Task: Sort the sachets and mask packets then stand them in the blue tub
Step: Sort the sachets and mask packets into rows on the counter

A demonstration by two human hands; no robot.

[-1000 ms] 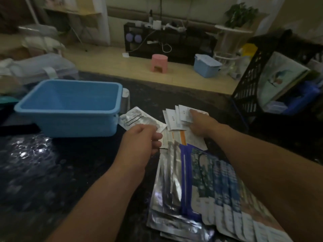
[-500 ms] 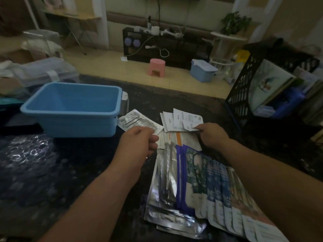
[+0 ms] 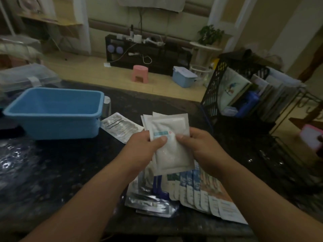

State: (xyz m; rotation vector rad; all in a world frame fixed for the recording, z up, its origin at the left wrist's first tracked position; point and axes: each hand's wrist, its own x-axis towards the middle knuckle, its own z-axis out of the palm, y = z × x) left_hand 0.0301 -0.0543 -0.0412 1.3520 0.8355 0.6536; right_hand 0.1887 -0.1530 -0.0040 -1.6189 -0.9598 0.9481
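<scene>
A small stack of white sachets (image 3: 170, 137) is held up above the dark counter, between both hands. My left hand (image 3: 141, 149) grips its left edge with the thumb on the front sachet. My right hand (image 3: 201, 147) pinches the right edge. Below them a fan of mask packets (image 3: 197, 193), silver, blue and orange, lies flat on the counter. One silver sachet (image 3: 120, 126) lies beside the blue tub (image 3: 57, 126), which stands at the left with nothing visible inside.
A black mesh rack (image 3: 215, 88) with books and papers stands at the right of the counter. A clear lidded box (image 3: 22, 75) sits behind the tub. The counter's far edge (image 3: 148, 91) runs beyond the sachets; floor with a pink stool lies past it.
My right hand gathered the white sachets off the counter and lifted them toward me. My left hand came in and took hold of the stack's left edge.
</scene>
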